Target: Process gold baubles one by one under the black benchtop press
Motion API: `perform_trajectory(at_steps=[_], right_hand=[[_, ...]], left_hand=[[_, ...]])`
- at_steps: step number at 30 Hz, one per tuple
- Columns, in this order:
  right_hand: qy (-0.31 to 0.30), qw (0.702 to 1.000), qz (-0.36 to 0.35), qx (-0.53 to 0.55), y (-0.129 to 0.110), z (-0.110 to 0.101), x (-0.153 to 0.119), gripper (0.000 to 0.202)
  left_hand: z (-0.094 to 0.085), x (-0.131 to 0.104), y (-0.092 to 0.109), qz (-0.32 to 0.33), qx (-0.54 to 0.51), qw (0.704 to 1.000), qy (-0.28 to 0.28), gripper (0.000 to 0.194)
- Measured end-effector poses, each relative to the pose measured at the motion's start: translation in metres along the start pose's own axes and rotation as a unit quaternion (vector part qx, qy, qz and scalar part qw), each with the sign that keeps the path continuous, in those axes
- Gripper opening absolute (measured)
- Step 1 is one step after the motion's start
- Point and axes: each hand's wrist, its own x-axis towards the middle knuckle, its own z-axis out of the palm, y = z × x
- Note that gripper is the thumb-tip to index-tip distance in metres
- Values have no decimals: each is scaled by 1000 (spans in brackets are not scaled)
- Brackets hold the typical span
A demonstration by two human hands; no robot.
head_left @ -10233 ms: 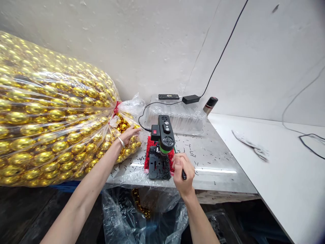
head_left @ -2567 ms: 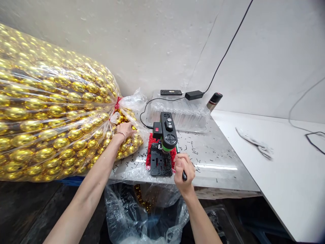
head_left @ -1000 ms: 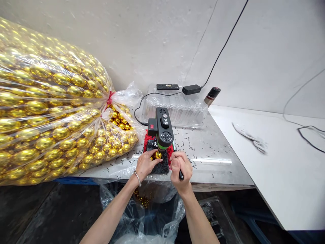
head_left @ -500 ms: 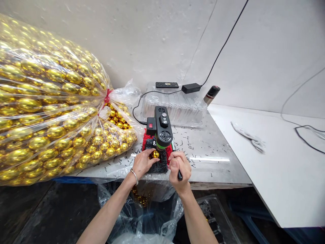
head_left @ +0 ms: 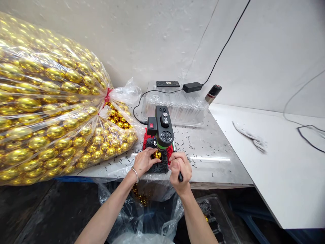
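Between the thumb and fingers of my left hand [head_left: 145,160] sits a shiny gold ball [head_left: 157,155], right under the head of a small black press machine [head_left: 164,126]. My right hand [head_left: 180,169] is wrapped round the press's lever handle [head_left: 180,176], whose black end sticks out below my fist. Under the machine lies a mat with black scraps over it and red edges [head_left: 148,134]. The machine's head hides the top of the ball.
A huge clear bag of gold balls [head_left: 53,101] fills the left. Behind the press are a clear plastic tray [head_left: 177,108], a power adapter [head_left: 192,87] and a dark bottle [head_left: 213,94]. Black scraps litter the metal tabletop [head_left: 218,166]. White gloves [head_left: 250,137] lie on the right table.
My hands, the gold ball and the lever hold nearly the same places relative to the press. The whole view has shifted slightly.
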Motion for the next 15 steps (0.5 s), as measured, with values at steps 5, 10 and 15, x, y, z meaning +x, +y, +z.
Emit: perform_trajectory(at_steps=[5,10,15], right_hand=[[8,1000,-1,-4,6,3,-9,23],[-4,1000,-20,-21,17,7,-22,24],[23,998,-53,-21,25,13,-26,27]], left_hand=[[-2,0,-2,9,-14,1000,-13,39],[-3,0,-1,1,-28,999,-18,35],[-2,-1,-1,-3,-29,999,-16,34]])
